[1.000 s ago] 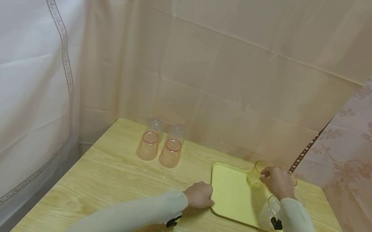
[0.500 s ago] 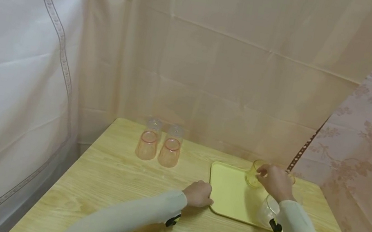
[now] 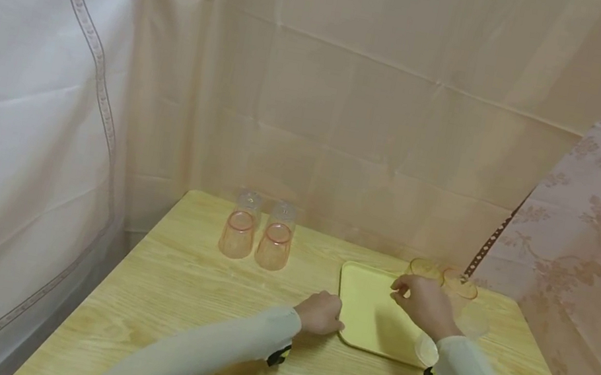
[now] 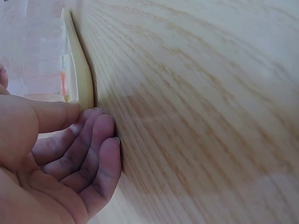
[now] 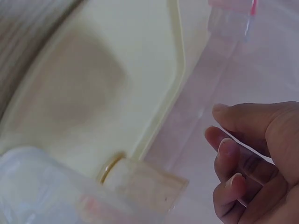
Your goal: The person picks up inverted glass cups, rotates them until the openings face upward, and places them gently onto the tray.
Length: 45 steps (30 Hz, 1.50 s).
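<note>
My left hand [image 3: 320, 312] grips the near-left corner of a yellow tray [image 3: 372, 294]; in the left wrist view the thumb and curled fingers [image 4: 100, 154] pinch the tray's rim [image 4: 83, 79]. My right hand [image 3: 425, 303] hovers over the tray, fingers loosely bent with nothing between them. Behind it, at the tray's far right, stand a yellow glass [image 3: 426, 267] and an orange-rimmed glass [image 3: 460, 283]. A clear glass [image 3: 426, 352] stands by the right wrist, partly hidden by the sleeve. The right wrist view shows the yellow glass [image 5: 147, 184] apart from the fingers.
Two pink glasses [image 3: 237, 236] stand upside down at the back left of the wooden table [image 3: 231, 309], with two clear glasses [image 3: 284, 213] behind them. Cloth sheets [image 3: 348, 122] hang behind and at both sides.
My right hand has let go of the yellow glass and drawn back from it, toward the left and nearer the front. The left hand stays on the tray corner.
</note>
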Tool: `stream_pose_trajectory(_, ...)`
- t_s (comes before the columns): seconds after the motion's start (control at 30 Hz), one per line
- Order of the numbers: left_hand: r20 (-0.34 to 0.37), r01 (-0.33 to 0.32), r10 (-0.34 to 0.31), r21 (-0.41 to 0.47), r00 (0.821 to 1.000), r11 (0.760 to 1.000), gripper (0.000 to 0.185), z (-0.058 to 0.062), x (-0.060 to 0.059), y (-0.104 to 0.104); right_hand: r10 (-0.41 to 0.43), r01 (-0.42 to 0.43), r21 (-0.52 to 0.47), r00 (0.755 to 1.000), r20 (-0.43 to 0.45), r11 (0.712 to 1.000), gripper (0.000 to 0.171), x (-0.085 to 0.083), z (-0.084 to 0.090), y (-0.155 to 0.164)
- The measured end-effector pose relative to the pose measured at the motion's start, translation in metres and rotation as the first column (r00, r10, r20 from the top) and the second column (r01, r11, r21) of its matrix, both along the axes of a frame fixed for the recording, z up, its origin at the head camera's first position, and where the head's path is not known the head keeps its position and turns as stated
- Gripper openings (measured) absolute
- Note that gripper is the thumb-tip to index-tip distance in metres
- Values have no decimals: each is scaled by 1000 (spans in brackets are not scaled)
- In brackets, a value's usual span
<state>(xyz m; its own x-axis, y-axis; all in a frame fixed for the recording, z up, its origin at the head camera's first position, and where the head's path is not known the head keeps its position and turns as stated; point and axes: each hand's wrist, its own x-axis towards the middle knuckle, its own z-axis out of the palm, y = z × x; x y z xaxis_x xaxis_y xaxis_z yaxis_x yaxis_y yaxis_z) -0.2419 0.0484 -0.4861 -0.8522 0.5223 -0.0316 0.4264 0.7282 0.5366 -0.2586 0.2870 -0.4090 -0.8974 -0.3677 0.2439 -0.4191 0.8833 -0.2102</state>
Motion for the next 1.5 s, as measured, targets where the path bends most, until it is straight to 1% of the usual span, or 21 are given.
stream_pose_trajectory(0.1,3,-11,11,13,1000,1000,58,2,0,0,34,-34,6,999,-28,999,9,5,-3,-8)
stream_pose_trajectory(0.2,4,-12,12,10,1000,1000,56,2,0,0,62,-61,21,998,-30,998,10,10,-7,-15)
stream_pose_trajectory(0.43,15,-5,5,9,1000,1000,40,1,-1,0,74,-75,31,997,30,997,10,24,-20,-26)
stream_pose_trajectory(0.57,-1,-2,2,12,1000,1000,37,2,-2,-2,72,-73,30,997,39,997,10,29,-29,-29)
stream_pose_trajectory(0.7,3,3,-3,21,1000,1000,38,3,-1,-3,69,-71,24,996,62,997,10,34,-39,-31)
stream_pose_trajectory(0.83,9,13,-13,30,1000,999,49,3,-1,-2,85,-86,18,994,76,996,10,39,-47,-34)
stream_pose_trajectory(0.97,-9,26,-25,22,1000,999,55,1,-1,-2,95,-97,27,992,86,995,10,43,-54,-37)
stream_pose_trajectory(1.07,-17,29,-28,24,999,999,55,0,-2,-3,98,-101,22,990,102,995,10,48,-58,-39)
stream_pose_trajectory(1.27,-2,34,-34,43,999,999,59,0,-1,-4,102,-104,12,988,115,994,9,54,-62,-44)
stream_pose_trajectory(1.5,-17,21,-20,33,1000,999,60,-1,-1,-3,95,-95,-10,989,112,995,8,57,-62,-49)
